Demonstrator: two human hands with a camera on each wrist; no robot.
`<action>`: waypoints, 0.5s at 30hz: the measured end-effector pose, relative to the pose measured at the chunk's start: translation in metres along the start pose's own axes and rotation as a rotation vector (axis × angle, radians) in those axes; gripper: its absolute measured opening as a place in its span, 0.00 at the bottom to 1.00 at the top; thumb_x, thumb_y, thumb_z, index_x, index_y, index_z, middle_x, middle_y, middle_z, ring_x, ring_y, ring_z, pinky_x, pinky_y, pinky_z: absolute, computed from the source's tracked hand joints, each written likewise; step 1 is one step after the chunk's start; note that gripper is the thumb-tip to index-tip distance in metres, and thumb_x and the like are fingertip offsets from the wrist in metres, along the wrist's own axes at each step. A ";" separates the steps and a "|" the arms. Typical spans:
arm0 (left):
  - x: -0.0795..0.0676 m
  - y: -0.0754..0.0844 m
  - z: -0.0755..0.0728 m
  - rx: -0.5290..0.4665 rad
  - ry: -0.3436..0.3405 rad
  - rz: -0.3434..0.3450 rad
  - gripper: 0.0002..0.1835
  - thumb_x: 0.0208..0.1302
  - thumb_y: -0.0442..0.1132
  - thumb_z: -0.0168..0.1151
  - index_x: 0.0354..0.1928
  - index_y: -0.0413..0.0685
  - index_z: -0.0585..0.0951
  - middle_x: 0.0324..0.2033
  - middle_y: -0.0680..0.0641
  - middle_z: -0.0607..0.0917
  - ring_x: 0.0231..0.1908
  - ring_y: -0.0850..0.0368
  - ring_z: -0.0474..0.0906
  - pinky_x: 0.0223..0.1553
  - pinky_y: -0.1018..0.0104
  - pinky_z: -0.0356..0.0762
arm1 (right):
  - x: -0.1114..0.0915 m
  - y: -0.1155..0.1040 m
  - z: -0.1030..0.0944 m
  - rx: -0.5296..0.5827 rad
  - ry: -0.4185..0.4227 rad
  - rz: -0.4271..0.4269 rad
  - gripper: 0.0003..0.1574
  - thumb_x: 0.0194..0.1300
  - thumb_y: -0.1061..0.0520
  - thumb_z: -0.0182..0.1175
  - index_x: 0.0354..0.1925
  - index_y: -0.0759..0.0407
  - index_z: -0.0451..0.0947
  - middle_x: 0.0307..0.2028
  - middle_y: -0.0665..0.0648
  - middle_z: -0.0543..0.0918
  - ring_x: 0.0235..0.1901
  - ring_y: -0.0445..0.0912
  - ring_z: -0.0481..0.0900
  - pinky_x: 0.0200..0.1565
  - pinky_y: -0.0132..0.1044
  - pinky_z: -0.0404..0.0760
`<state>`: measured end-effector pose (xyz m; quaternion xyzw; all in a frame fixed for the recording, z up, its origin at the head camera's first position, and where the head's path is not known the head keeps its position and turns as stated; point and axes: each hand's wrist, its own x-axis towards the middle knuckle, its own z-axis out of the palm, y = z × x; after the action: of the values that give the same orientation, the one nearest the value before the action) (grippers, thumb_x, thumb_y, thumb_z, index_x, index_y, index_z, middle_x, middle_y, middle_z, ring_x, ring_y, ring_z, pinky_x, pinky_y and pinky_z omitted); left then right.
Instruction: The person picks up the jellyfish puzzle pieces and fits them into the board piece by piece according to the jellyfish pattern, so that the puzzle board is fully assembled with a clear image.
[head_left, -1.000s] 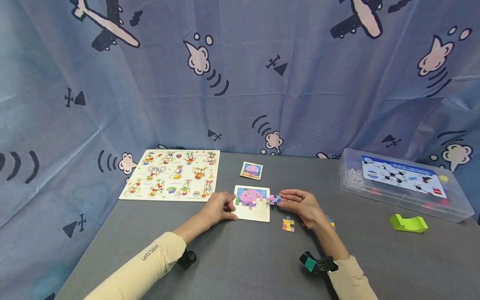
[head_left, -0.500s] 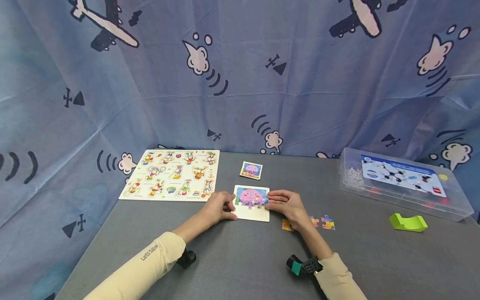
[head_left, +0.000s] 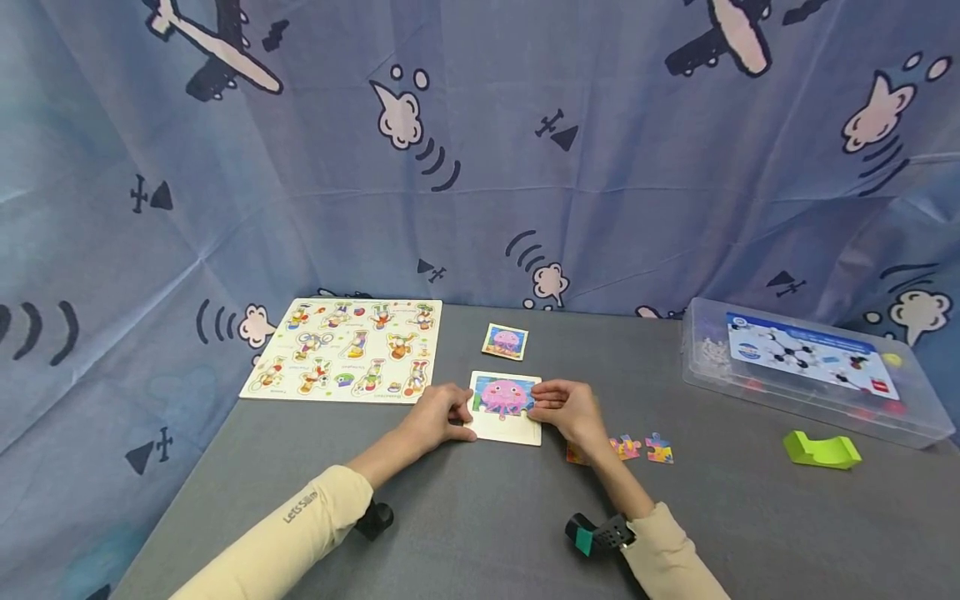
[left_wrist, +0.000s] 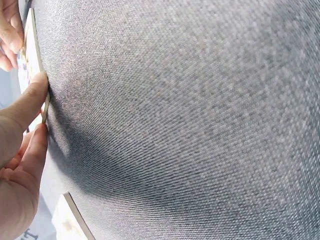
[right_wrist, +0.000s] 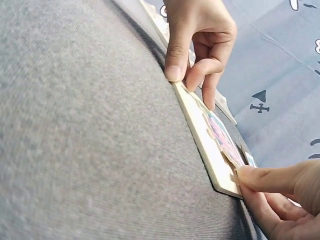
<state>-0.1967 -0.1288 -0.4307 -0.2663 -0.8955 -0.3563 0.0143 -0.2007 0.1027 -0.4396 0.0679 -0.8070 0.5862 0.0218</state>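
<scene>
A small square puzzle board [head_left: 504, 430] lies in the middle of the table, its upper part filled with a pink octopus picture and its lower part bare pale wood. My left hand [head_left: 437, 414] pinches the board's left side, thumb at the near corner. My right hand [head_left: 572, 411] is at the right side, thumb and fingertips gripping a jigsaw piece [right_wrist: 234, 162] at the picture's edge; the fingers hide most of it. Loose jigsaw pieces [head_left: 660, 449] lie right of the board, one partly behind the right forearm.
Behind the board lies a small octopus picture card [head_left: 505, 342]. A large board with printed figures [head_left: 343, 354] is at the back left. On the right are a clear plastic box [head_left: 810, 371] and a light green plastic block [head_left: 822, 450]. A patterned curtain [head_left: 480, 167] hangs behind.
My right hand has moved left, bringing the jigsaw piece from beside the board onto the picture's right edge. Loose pieces once behind that arm now show. My left hand stays in place.
</scene>
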 end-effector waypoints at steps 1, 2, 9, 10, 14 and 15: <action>0.000 0.000 0.000 0.001 0.001 0.003 0.13 0.40 0.33 0.79 0.21 0.38 0.80 0.35 0.39 0.84 0.49 0.43 0.80 0.36 0.68 0.76 | 0.000 -0.001 0.000 -0.023 0.006 -0.012 0.18 0.44 0.75 0.72 0.38 0.74 0.81 0.31 0.63 0.86 0.26 0.42 0.84 0.31 0.32 0.81; 0.001 -0.001 0.000 -0.001 0.001 0.007 0.13 0.40 0.33 0.79 0.21 0.38 0.80 0.35 0.38 0.84 0.49 0.43 0.80 0.36 0.68 0.76 | 0.001 -0.001 0.000 -0.044 0.008 -0.012 0.18 0.44 0.75 0.72 0.38 0.74 0.81 0.30 0.63 0.86 0.26 0.43 0.84 0.30 0.32 0.81; 0.001 0.000 0.000 0.006 0.001 0.012 0.13 0.40 0.33 0.79 0.20 0.38 0.80 0.32 0.41 0.83 0.49 0.43 0.81 0.36 0.69 0.76 | 0.005 -0.004 0.000 -0.198 -0.013 0.048 0.18 0.45 0.73 0.72 0.39 0.71 0.82 0.33 0.64 0.86 0.29 0.49 0.85 0.30 0.30 0.80; 0.001 0.000 0.000 0.006 -0.001 0.009 0.13 0.40 0.33 0.79 0.20 0.38 0.80 0.32 0.41 0.83 0.49 0.43 0.81 0.36 0.69 0.76 | 0.005 -0.004 0.000 -0.205 -0.019 0.054 0.19 0.46 0.72 0.72 0.40 0.71 0.82 0.33 0.65 0.86 0.29 0.49 0.85 0.29 0.29 0.79; 0.001 0.000 0.001 0.001 -0.006 -0.003 0.13 0.40 0.33 0.79 0.20 0.38 0.80 0.34 0.40 0.83 0.49 0.44 0.80 0.36 0.69 0.76 | 0.005 -0.005 -0.003 -0.194 -0.029 0.058 0.20 0.46 0.72 0.72 0.41 0.71 0.82 0.35 0.65 0.86 0.29 0.49 0.85 0.28 0.27 0.77; 0.001 0.000 0.001 -0.001 -0.006 -0.007 0.13 0.41 0.32 0.79 0.20 0.38 0.80 0.34 0.40 0.84 0.50 0.44 0.80 0.37 0.68 0.76 | 0.005 -0.005 -0.003 -0.188 -0.027 0.057 0.19 0.47 0.72 0.71 0.41 0.71 0.82 0.35 0.65 0.86 0.29 0.49 0.85 0.29 0.27 0.77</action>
<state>-0.1973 -0.1282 -0.4313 -0.2643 -0.8963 -0.3560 0.0101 -0.2055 0.1034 -0.4329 0.0504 -0.8602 0.5075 0.0005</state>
